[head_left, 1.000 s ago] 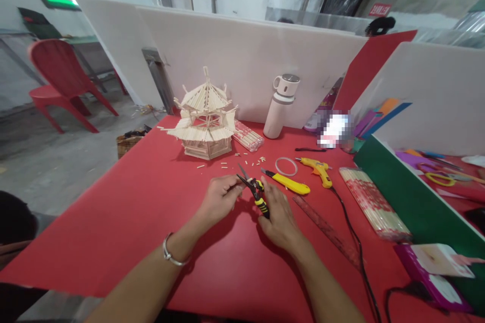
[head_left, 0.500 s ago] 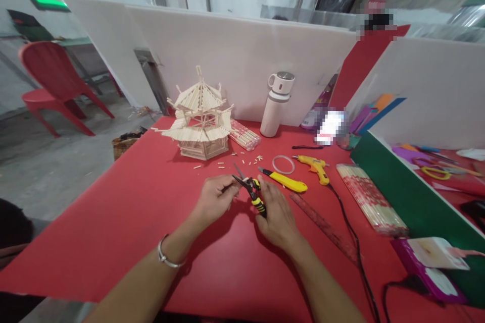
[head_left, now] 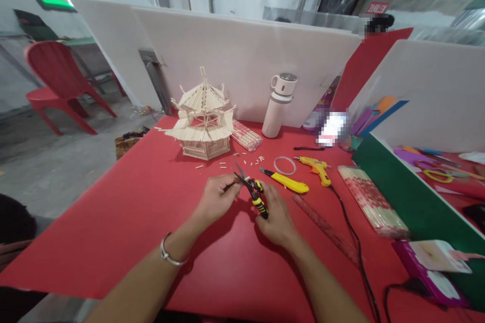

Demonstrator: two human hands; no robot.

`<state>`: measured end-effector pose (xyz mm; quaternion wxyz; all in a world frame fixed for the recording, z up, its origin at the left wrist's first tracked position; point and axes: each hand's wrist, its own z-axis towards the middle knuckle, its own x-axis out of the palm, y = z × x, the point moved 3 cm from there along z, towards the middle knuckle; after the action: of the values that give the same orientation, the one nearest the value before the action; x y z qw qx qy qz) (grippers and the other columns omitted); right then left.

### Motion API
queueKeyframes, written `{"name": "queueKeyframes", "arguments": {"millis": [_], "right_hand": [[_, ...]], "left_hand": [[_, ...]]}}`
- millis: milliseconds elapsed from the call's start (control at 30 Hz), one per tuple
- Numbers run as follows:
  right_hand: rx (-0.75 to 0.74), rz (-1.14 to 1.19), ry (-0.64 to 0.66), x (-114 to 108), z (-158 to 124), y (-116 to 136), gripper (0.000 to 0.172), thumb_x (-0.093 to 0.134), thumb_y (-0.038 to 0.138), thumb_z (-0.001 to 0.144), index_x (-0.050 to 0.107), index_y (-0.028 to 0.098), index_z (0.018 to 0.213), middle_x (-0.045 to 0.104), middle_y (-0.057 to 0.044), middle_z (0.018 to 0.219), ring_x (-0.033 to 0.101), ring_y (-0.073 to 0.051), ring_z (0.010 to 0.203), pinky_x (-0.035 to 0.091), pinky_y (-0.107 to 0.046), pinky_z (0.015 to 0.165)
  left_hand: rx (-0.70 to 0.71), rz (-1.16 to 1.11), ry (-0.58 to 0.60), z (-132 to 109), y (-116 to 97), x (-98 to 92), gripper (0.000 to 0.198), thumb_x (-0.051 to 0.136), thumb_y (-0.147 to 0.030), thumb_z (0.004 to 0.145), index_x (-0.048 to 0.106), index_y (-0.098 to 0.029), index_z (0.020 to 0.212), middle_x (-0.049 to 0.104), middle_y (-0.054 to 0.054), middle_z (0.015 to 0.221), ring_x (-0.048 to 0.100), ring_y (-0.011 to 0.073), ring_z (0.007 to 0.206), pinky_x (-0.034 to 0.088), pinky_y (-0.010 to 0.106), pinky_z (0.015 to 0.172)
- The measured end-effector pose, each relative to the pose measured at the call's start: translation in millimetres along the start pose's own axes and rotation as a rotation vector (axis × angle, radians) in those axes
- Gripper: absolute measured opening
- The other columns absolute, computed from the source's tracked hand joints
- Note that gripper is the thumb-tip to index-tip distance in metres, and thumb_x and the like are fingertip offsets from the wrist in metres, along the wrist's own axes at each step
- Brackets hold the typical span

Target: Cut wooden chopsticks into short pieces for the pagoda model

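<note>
Head view, right hand [head_left: 278, 214] gripping gaping yellow-black cutters [head_left: 259, 206], left hand [head_left: 217, 198] pinching stick [head_left: 247, 178]

Right hand [head_left: 278, 212] slightly more curled at the cutters [head_left: 259, 206]

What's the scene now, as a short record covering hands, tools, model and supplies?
left hand: pinched close to the scissors; anything held unclear
right hand: holding the scissors open
tools: knife, glue gun, ruler, on the table
model: stick pagoda, upright, beyond the hands
scraps: short stick pieces near the pagoda
supplies: far stick pack, near stick pack, both wrapped
</note>
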<state>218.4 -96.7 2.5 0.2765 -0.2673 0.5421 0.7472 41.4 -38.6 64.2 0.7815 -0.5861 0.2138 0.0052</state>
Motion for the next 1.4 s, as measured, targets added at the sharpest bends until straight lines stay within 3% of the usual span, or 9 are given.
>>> {"name": "queueKeyframes", "arguments": {"millis": [333, 567, 867, 967, 1100, 1233, 1333, 1400], "right_hand": [[0.078, -0.058, 0.029, 1, 1, 10, 0.07, 0.054, 0.013, 0.072, 0.041, 0.022, 0.14, 0.057, -0.012, 0.122, 0.054, -0.03, 0.115, 0.045, -0.052, 0.102], [0.079, -0.089, 0.037, 2, 3, 7, 0.074, 0.054, 0.013, 0.072, 0.039, 0.02, 0.144, 0.056, -0.013, 0.123, 0.053, -0.03, 0.116, 0.044, -0.051, 0.103], [0.014, -0.207, 0.024, 2, -1, 6, 0.091, 0.052, 0.013, 0.08, 0.012, 0.021, 0.161, 0.052, -0.016, 0.133, 0.048, -0.033, 0.126, 0.04, -0.055, 0.107], [-0.012, -0.292, -0.016, 1, 0, 4, 0.093, 0.053, 0.013, 0.08, 0.009, 0.02, 0.161, 0.05, -0.017, 0.139, 0.046, -0.034, 0.129, 0.038, -0.054, 0.108], [0.118, -0.489, -0.001, -5, 3, 0, 0.085, 0.057, 0.017, 0.079, 0.026, 0.013, 0.158, 0.057, -0.019, 0.13, 0.052, -0.035, 0.122, 0.041, -0.049, 0.101], [0.217, -0.621, 0.007, -9, 3, -5, 0.073, 0.062, 0.035, 0.084, 0.044, 0.013, 0.151, 0.063, -0.018, 0.12, 0.057, -0.035, 0.114, 0.042, -0.048, 0.095], [0.196, -0.621, -0.021, -10, 2, -8, 0.068, 0.061, 0.057, 0.086, 0.056, 0.017, 0.141, 0.064, -0.017, 0.119, 0.057, -0.035, 0.116, 0.042, -0.048, 0.096], [0.15, -0.611, -0.085, -13, 6, -4, 0.062, 0.059, 0.061, 0.088, 0.063, 0.019, 0.133, 0.063, -0.016, 0.123, 0.056, -0.035, 0.119, 0.042, -0.05, 0.099]], "left_hand": [[-0.021, 0.014, 0.023, 2, 4, -3.3, 0.027, 0.055, -0.026, 0.085, 0.057, -0.016, 0.06, 0.057, -0.001, 0.054, 0.049, 0.0105, 0.052, 0.038, 0.022, 0.054], [-0.049, -0.026, 0.022, 6, 5, -4.3, 0.023, 0.058, -0.027, 0.082, 0.057, -0.016, 0.063, 0.059, -0.001, 0.056, 0.052, 0.0114, 0.054, 0.04, 0.022, 0.056], [0.005, 0.055, 0.011, 8, 7, -8.6, 0.019, 0.055, -0.022, 0.078, 0.059, -0.015, 0.061, 0.053, -0.003, 0.055, 0.045, 0.0099, 0.054, 0.035, 0.021, 0.054], [-0.007, 0.066, -0.084, 12, 11, -17.7, 0.019, 0.056, -0.026, 0.081, 0.064, -0.015, 0.067, 0.055, -0.002, 0.057, 0.045, 0.0097, 0.054, 0.036, 0.022, 0.055], [-0.114, -0.005, -0.287, 15, 22, -39.1, 0.024, 0.059, -0.037, 0.082, 0.065, -0.016, 0.07, 0.051, -0.004, 0.052, 0.04, 0.008, 0.048, 0.032, 0.021, 0.049], [-0.218, -0.187, -0.256, 10, 38, -46.0, 0.03, 0.065, -0.044, 0.077, 0.064, -0.015, 0.068, 0.051, -0.004, 0.052, 0.037, 0.0057, 0.04, 0.028, 0.021, 0.043], [-0.259, -0.337, -0.278, 5, 44, -45.1, 0.033, 0.07, -0.047, 0.073, 0.067, -0.014, 0.073, 0.054, -0.003, 0.055, 0.036, 0.0046, 0.037, 0.025, 0.021, 0.04], [-0.278, -0.402, -0.273, 4, 44, -43.4, 0.035, 0.071, -0.048, 0.073, 0.068, -0.013, 0.077, 0.054, -0.003, 0.055, 0.035, 0.0044, 0.037, 0.024, 0.02, 0.039]]}}
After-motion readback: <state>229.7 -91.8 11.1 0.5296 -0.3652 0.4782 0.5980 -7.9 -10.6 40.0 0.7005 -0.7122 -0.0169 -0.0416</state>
